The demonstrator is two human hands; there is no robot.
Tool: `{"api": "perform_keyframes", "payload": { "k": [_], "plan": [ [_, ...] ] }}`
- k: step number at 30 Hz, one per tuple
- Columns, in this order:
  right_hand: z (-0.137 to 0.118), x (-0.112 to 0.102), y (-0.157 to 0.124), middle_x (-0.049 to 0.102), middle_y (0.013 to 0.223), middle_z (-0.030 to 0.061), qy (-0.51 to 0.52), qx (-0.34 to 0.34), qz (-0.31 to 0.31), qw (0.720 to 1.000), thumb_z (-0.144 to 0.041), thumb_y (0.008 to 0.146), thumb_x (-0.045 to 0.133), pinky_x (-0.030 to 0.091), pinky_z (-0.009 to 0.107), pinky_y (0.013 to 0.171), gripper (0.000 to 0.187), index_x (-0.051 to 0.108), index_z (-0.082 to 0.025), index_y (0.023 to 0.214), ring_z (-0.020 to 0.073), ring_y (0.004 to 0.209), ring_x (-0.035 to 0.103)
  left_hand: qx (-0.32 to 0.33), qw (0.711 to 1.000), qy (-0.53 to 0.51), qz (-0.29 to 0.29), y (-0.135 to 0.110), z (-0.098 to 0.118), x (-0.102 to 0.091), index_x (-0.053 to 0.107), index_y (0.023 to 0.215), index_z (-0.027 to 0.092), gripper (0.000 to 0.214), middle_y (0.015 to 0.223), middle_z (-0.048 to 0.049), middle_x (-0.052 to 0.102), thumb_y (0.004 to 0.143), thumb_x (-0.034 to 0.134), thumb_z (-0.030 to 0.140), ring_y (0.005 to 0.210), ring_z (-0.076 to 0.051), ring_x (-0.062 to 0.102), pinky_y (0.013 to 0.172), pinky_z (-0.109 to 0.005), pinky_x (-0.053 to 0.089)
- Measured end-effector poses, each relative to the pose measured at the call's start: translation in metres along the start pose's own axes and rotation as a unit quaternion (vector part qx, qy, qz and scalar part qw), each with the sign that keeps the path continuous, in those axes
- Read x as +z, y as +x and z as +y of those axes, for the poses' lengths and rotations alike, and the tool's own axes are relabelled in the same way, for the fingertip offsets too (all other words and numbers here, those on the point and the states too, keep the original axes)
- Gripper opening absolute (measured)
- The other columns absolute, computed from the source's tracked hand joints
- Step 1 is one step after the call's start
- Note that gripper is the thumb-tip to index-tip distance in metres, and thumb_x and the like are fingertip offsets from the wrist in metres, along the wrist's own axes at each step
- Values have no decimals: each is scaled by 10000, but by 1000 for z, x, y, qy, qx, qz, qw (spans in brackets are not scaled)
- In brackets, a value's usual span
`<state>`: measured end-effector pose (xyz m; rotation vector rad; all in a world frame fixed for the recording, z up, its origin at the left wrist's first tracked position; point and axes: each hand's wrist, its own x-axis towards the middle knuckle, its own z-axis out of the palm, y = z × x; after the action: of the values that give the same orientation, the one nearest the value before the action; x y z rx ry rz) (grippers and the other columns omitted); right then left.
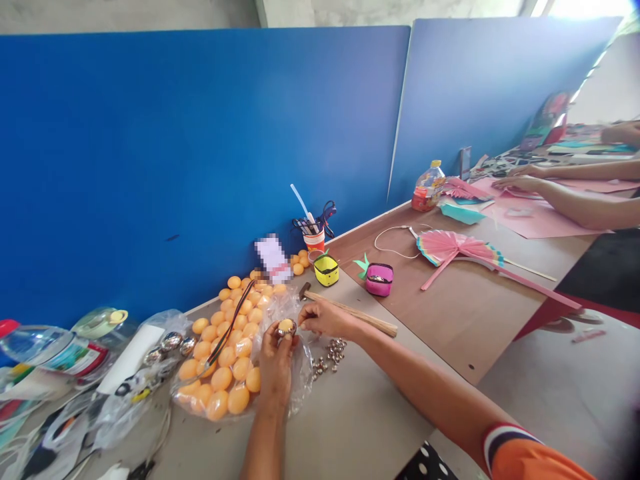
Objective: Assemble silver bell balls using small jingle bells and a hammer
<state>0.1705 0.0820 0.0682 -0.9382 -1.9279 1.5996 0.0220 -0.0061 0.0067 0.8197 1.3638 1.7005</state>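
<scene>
My left hand [275, 373] is closed around a small shiny silver round piece [287, 327] with a pale orange-yellow top. Just to its right, my right hand [327, 319] has its fingers pinched together; whatever they hold is too small to make out. Beside my left hand lies a clear plastic bag [300, 380] with many orange balls [239, 400], like ping-pong balls, some of them loose towards the partition. Several small shiny metal beads [335, 352] are scattered below my right hand. Behind that hand, a hammer [370, 319] with a wooden handle rests on the table.
A yellow box [327, 271], a magenta box [379, 280] and a paper cup [314, 240] with tools stand farther back. Bottles [55, 347] and silver balls [172, 341] clutter the left. To the right are a pink fan [450, 245] and another person's hands [525, 183]. A blue partition [200, 147] borders the table.
</scene>
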Motion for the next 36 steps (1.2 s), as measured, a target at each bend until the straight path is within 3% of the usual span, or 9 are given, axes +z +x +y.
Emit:
{"api": "perform_keyframes", "payload": {
  "k": [3,6,12,16,19,23,28,31,36],
  "plan": [
    [8,-17,1,684,720,-16,-83,-29,-24,996,-75,730,633,442,231,643,119,711,-162,750,123,653,575,-44,996,-78,4,1,2,0,620,1149,227,490,1054,-45,681,722,797,390,765,-145,646,805,-339,545],
    [17,-22,2,750,825,14,-197,-38,-65,978,-52,713,637,457,251,691,205,769,-180,803,158,742,625,-45,995,-86,11,2,4,1,645,1137,228,463,1120,-58,673,726,791,385,824,-164,658,828,-354,552],
    [23,-15,0,767,908,38,-379,-36,-126,916,-28,705,624,424,248,647,317,788,-188,924,168,763,636,-48,993,-106,15,3,1,1,649,1142,221,482,1095,-56,672,713,797,383,876,-203,686,903,-425,557],
    [22,-14,-1,743,877,46,-405,-53,-122,904,-17,726,597,418,251,658,248,762,-172,828,162,750,614,-45,993,-104,20,3,1,1,657,1120,221,468,1076,-55,676,705,802,383,882,-209,684,898,-432,562],
    [22,-17,1,709,833,35,-330,-61,-96,937,-57,741,627,409,251,637,138,705,-170,747,148,715,582,-45,994,-101,15,2,2,2,654,1109,228,448,1120,-59,671,717,800,388,921,-216,682,921,-435,554],
    [19,-17,4,582,603,-34,-100,-24,-75,992,-128,768,647,374,236,545,72,619,-179,725,113,555,509,-47,994,-94,-4,-1,5,2,636,1150,239,458,1142,-59,672,746,787,393,949,-217,689,958,-427,535],
    [20,-10,7,584,572,-50,171,-34,-79,981,-265,739,724,405,238,560,149,634,-158,792,96,505,513,-56,995,-83,-14,-3,7,2,624,1161,249,464,1086,-64,684,747,777,394,899,-226,706,943,-443,540],
    [23,-4,9,608,576,-42,207,-34,-76,975,-283,707,760,427,242,575,202,650,-146,806,98,509,541,-56,996,-73,-16,-3,6,2,638,1157,259,447,1127,-69,677,752,773,392,911,-223,702,926,-430,546],
    [22,10,9,584,529,-57,160,-31,-37,986,-148,746,686,424,233,546,87,601,-163,750,102,489,536,-46,997,-50,-22,-2,5,1,646,1164,260,486,1130,-59,674,725,816,380,922,-207,681,877,-384,560]
  ]
}}
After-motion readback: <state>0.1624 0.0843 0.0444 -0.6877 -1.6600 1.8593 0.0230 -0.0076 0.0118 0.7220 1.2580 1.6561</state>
